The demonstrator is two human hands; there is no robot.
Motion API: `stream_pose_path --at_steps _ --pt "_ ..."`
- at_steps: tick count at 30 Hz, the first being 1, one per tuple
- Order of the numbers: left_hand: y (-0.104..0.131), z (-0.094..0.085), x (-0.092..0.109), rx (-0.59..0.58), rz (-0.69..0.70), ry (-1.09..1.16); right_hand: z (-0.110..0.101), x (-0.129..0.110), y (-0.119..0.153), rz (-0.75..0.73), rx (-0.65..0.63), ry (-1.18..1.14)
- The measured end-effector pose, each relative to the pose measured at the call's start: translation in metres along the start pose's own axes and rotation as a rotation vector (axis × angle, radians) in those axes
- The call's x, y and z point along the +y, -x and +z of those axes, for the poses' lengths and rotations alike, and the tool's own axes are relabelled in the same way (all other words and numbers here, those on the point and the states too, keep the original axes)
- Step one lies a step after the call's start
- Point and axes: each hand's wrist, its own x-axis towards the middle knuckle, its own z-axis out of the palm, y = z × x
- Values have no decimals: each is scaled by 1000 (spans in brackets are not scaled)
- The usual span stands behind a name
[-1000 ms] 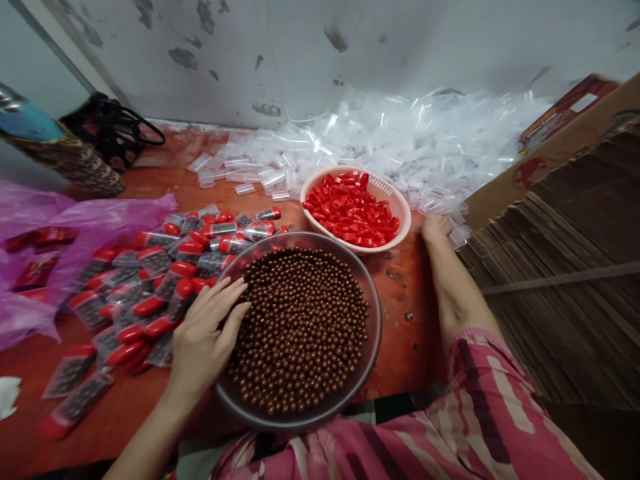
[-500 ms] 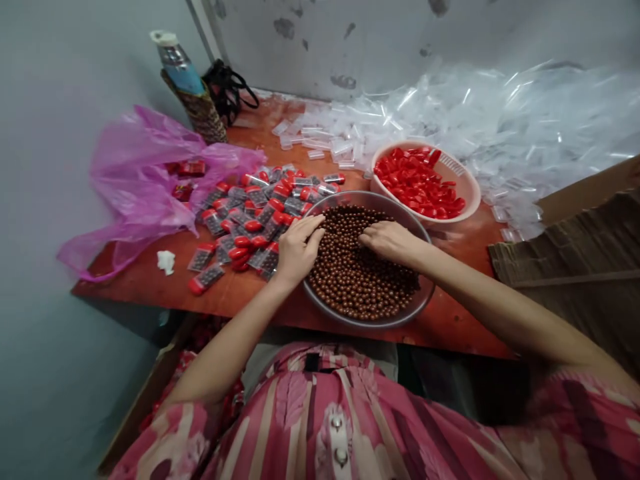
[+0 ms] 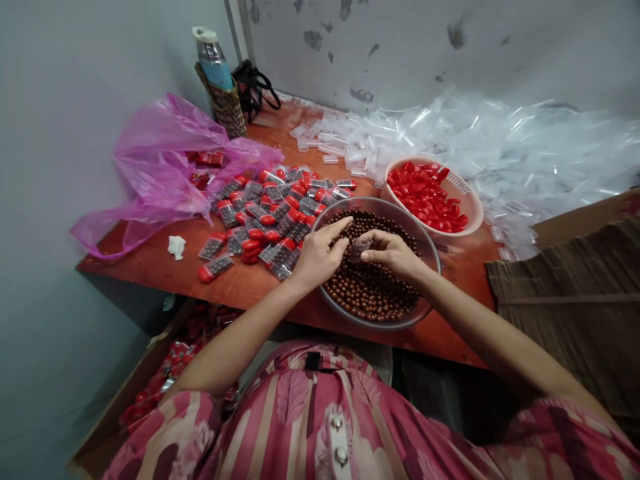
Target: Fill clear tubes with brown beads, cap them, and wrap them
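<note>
A wide bowl [image 3: 334, 308] full of brown chocolate-like balls [image 3: 373, 300] stands at the table's front edge. Over the balls, my right hand [image 3: 397, 257] pinches a small clear plastic tube [image 3: 361, 249] with brown balls inside. My left hand [image 3: 320, 253] is at the bowl's left side, its index finger and thumb apart and their tips close to the tube; whether they touch it I cannot tell. Left of the bowl lies a pile of filled clear tubes with red caps [image 3: 270, 213]. Behind it, a pink basket [image 3: 473, 223] holds loose red caps [image 3: 425, 197].
Clear tubes [image 3: 530, 147] form a large heap at the back right. A pink plastic bag [image 3: 165, 157], white tissue [image 3: 176, 247] and a flask [image 3: 215, 67] are on the left. Stacked cardboard [image 3: 565, 293] stands at right. Below, a carton [image 3: 120, 407] holds red packs.
My right hand has come up out of the balls with the tube and moved towards my left hand. My left hand has shifted further over the bowl. The camera view has turned slightly.
</note>
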Motion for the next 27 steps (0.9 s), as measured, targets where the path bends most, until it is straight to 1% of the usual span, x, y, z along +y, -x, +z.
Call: stream_pose_path --at_steps 3,5,7,10,11,13,15,16,18,20,21,22,24,25,27 --pt "-1 11 5 -143 -124 152 0 -2 7 -61 139 -103" --pt "-2 18 4 -180 -166 199 -1 -3 11 -90 171 -76" --pt "-4 23 2 -194 -218 310 -2 -6 15 -111 168 -39" --pt "-6 27 -1 -227 -367 587 -11 -10 22 -144 152 -23" --pt "-6 27 -1 -218 -397 638 -16 -12 25 -151 150 -2" --pt "-5 25 1 -148 -371 613 -29 -14 31 -153 152 91" --pt "-3 22 4 -76 -264 465 -49 -14 36 -141 199 196" --pt "-2 20 5 -96 -219 378 -63 -13 37 -141 260 234" --pt "-1 18 5 -172 -169 254 -96 -11 36 -160 458 302" --pt "0 18 3 -201 -152 199 -135 -10 31 -156 691 444" --pt "-1 19 2 -204 -150 190 -155 -10 28 -103 775 575" --pt "-1 19 2 -212 -152 188 -174 -10 24 -20 838 735" --pt "-2 20 1 -235 -181 219 -205 -11 14 153 859 1013" --pt "-2 21 1 -238 -211 258 -217 -11 7 216 846 1096" --pt "-3 21 2 -217 -287 360 -232 -10 -7 283 802 1158"
